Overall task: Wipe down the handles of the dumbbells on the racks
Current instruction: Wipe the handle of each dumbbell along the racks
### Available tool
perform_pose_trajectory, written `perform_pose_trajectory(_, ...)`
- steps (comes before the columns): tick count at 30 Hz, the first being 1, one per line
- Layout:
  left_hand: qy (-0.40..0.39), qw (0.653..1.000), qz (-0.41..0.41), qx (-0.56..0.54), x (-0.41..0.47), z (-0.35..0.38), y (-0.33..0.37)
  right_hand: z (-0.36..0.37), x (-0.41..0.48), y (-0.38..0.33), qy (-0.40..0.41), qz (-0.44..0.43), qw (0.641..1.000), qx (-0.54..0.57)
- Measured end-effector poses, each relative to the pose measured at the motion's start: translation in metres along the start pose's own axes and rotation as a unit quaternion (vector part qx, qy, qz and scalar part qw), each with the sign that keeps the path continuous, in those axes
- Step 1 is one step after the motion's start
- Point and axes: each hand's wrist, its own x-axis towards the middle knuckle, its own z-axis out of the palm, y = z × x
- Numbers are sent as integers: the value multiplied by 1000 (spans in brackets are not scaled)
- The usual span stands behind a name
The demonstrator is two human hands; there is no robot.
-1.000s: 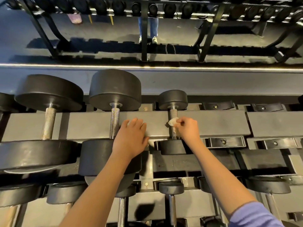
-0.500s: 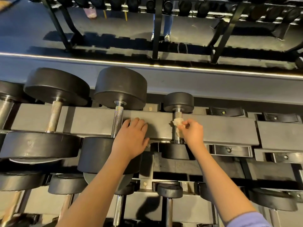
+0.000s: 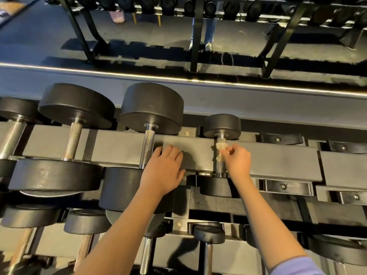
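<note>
Four dumbbells [image 3: 148, 147] lie on the upper tier [image 3: 278, 161], three large and one small dumbbell [image 3: 221, 126]; the lower tier [image 3: 238, 253] shows at least five more, partly cut off or hidden by the arms; four black brackets [image 3: 288, 186] sit at the right; two hands show, a left hand [image 3: 162, 173] and a right hand [image 3: 238, 161]; one white wipe [image 3: 220, 146]; one pair of legs [image 3: 208, 30] beyond the far rack [image 3: 195, 46]

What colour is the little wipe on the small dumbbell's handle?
Off-white wipe, pinched by the right hand; head view.
</note>
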Motion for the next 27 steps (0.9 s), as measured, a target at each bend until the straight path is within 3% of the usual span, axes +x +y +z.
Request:
perform_pose_trajectory(3,2,1000,-1,3,1,1,0,-1,-3,4,-17,14,1000,-15)
perform_pose_trajectory(12,9,1000,8,4,0,1,-1,0,17,-28,54,2,997,52)
perform_pose_trajectory(20,17,1000,13,2,1,3,-1,-8,-15,-1,-58,83,995,-18)
perform_pose_trajectory(27,25,999,19,-4,1,5,-2,-3,-4,-14,12,37,998,58)
